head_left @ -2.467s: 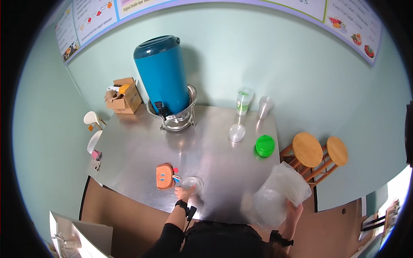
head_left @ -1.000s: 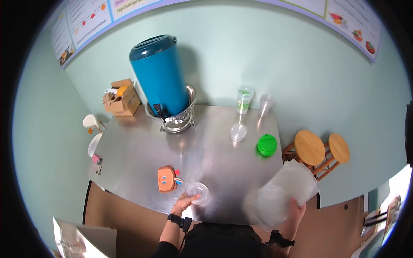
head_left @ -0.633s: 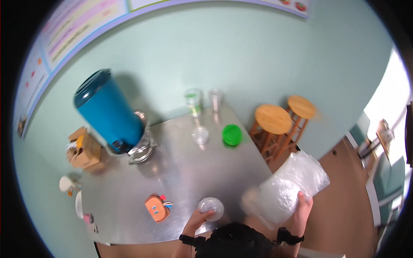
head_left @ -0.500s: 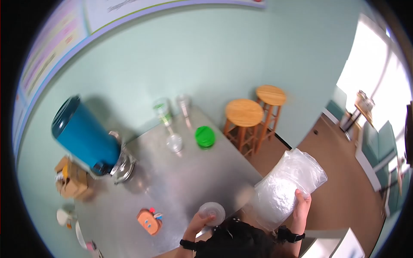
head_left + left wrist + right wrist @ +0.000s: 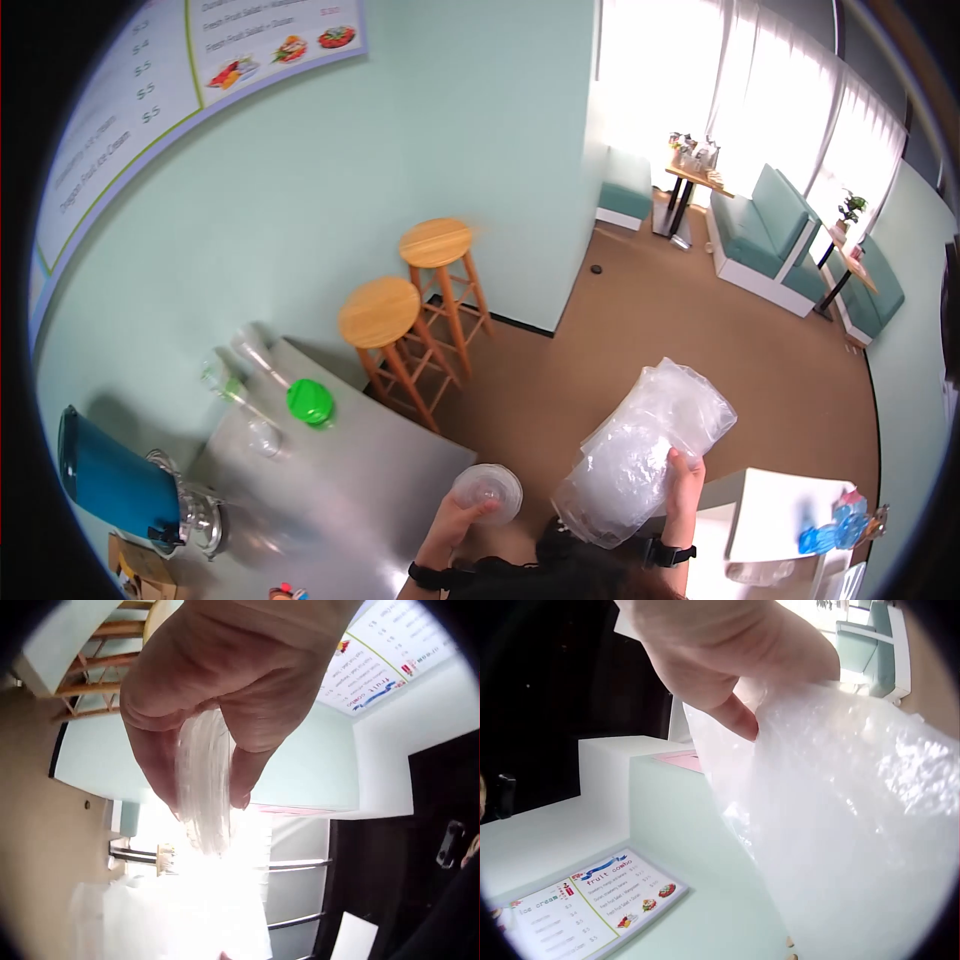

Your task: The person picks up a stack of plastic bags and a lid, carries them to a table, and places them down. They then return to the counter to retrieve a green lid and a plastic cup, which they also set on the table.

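Observation:
My left hand (image 5: 452, 525) pinches a small stack of clear round plastic lids (image 5: 487, 488) near the table's right corner. Seen edge-on in the left wrist view, the lids (image 5: 204, 784) sit between thumb and fingers. Out over the floor to the right, my right hand (image 5: 684, 488) grips a large clear plastic bag (image 5: 630, 470), thumb on top. Its crinkled film (image 5: 840, 802) fills much of the right wrist view; the fingers beneath are hidden.
On the steel table (image 5: 370, 480) stand a green-lidded container (image 5: 310, 402), clear cups (image 5: 222, 378) and a blue drink dispenser (image 5: 120, 480). Two wooden stools (image 5: 380, 312) stand beyond it. A white cabinet (image 5: 790, 515) lies at the right; booth seats (image 5: 765, 230) are farther off.
The view has swung right, so the table now lies at the left. My left hand has lifted the lids from the tabletop and brought them along. My right hand keeps its grip on the bag.

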Available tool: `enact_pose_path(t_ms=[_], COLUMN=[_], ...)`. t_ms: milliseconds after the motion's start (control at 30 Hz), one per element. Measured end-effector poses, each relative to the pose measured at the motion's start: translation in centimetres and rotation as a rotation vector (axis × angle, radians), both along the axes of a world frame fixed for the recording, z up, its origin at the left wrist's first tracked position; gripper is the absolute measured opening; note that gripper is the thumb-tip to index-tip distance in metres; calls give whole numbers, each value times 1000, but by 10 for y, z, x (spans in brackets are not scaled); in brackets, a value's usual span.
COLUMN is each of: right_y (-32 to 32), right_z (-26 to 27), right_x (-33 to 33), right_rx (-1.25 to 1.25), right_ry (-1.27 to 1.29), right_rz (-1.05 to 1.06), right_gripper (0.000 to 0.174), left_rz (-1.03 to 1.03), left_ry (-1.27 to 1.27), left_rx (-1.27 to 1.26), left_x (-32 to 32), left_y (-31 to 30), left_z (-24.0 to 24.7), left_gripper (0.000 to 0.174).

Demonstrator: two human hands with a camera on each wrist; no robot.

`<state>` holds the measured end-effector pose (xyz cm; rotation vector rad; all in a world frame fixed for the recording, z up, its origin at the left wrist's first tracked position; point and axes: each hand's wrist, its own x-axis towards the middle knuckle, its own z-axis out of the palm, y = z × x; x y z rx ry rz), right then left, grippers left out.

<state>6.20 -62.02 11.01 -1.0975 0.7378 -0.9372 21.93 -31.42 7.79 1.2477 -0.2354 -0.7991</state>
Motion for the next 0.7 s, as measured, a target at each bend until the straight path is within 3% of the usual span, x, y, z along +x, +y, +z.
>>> enact_pose_path(t_ms=[167, 267, 400, 700], right_y=[-69, -98, -120, -183], right_z=[-3, -11, -10, -22], right_x=[5, 10, 21, 44], right_rx=[27, 64, 117, 188], right_ry=[37, 28, -1, -96], right_rz=[38, 50, 66, -99], right_gripper=[25, 24, 26, 25], left_rz=[33, 20, 35, -241], left_ry=[145, 167, 176, 56], left_rx=[-127, 30, -90, -45], left_x=[4, 17, 30, 124], left_y=[-98, -130, -183, -307], left_z=[2, -15, 32, 14], left_gripper=[37, 36, 35, 32])
